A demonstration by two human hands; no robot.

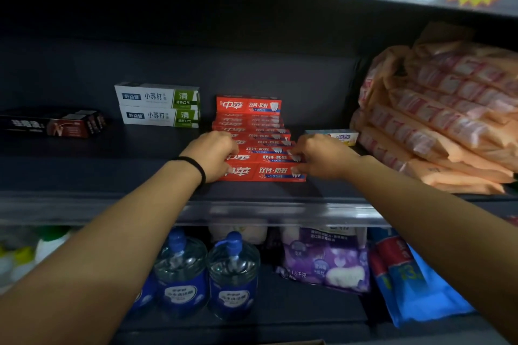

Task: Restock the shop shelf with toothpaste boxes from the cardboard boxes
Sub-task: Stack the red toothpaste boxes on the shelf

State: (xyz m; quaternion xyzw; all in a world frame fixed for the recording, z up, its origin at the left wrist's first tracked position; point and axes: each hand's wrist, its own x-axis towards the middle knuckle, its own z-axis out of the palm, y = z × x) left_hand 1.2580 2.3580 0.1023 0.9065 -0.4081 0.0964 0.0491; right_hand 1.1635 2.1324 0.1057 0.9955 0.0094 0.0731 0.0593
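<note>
Placement step at frame centre: left hand (214,155) and right hand (319,155) each grip an end of the front red toothpaste boxes (263,172) on the shelf (112,176); next, probably square them and let go.

On the shelf (157,176), mid-width, the toothpaste boxes (252,131) lie in a row running from the front edge back towards the rear wall, the rearmost standing higher than the rest. My left hand (211,155) is at the left end of the front boxes, my right hand (322,157) at their right end. Left of the row, further back, two boxes (158,105) are stacked one on the other. Near the left end of the shelf lie the dark boxes (53,123). Just right of the row, behind my right hand, lies a small box (340,136). The packs (437,120) are piled at the right end. Water bottles (207,274) stand on the shelf below.
</note>
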